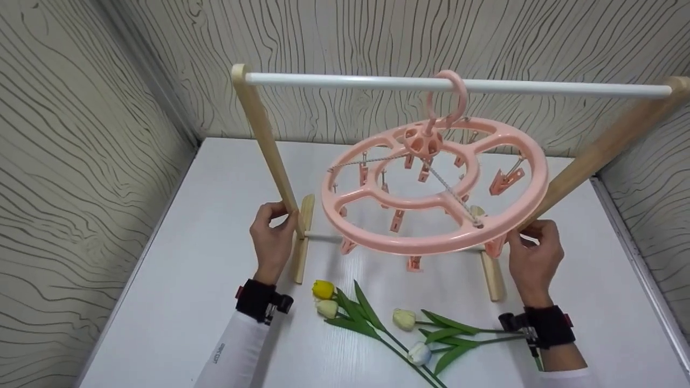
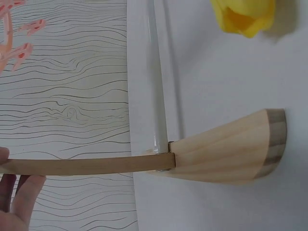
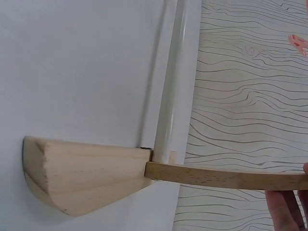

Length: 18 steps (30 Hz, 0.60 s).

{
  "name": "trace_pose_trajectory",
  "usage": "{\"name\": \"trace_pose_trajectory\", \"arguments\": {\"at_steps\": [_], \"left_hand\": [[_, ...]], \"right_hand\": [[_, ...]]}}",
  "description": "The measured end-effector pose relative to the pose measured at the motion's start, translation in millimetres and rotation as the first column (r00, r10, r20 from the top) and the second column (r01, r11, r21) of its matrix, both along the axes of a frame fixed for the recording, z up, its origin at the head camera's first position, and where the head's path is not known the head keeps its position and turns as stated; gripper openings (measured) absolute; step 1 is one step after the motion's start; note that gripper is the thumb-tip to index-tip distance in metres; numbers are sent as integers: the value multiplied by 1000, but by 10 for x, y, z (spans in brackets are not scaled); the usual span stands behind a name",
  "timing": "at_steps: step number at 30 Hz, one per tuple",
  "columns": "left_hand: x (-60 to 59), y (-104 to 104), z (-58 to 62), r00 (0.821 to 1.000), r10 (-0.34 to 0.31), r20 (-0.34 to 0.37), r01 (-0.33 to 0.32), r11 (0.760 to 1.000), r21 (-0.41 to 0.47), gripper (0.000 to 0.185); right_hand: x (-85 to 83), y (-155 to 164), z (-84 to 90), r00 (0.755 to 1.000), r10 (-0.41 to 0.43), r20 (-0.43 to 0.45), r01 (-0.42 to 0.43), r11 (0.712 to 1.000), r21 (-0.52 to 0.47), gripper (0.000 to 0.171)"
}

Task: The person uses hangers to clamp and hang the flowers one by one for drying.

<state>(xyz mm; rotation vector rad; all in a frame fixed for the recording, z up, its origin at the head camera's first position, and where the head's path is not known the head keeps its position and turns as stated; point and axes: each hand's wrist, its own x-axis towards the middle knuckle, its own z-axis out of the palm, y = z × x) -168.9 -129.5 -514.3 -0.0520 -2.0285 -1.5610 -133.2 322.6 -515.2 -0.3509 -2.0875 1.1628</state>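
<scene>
A staged tabletop booth is serving as the setting, more test corner than lived-in home.

A white table is sitting boxed in by walls wearing a printed wood-grain covering, and household props are filling it: a small wooden drying rack is carrying a pink round peg hanger, while artificial tulips are lying at the front edge. Camera straps are wrapping both wrists.

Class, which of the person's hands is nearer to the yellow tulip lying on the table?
Left. The left hand grips the rack's upright just above-left of the yellow tulip; the right hand grips the far upright.
</scene>
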Motion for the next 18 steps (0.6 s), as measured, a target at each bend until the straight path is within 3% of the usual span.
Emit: {"name": "trace_pose_trajectory", "arguments": {"at_steps": [10,18], "left_hand": [[125,-9,-21,1000,-19,-8,20,999,32,13],[170,-43,-51,1000,-7,-8,7,1000,9,13]], "right_hand": [[149,-22,1,1000,-7,10,7,1000,-25,37],[215,-54,-45,1000,-12,9,12,1000,-24,32]]}}
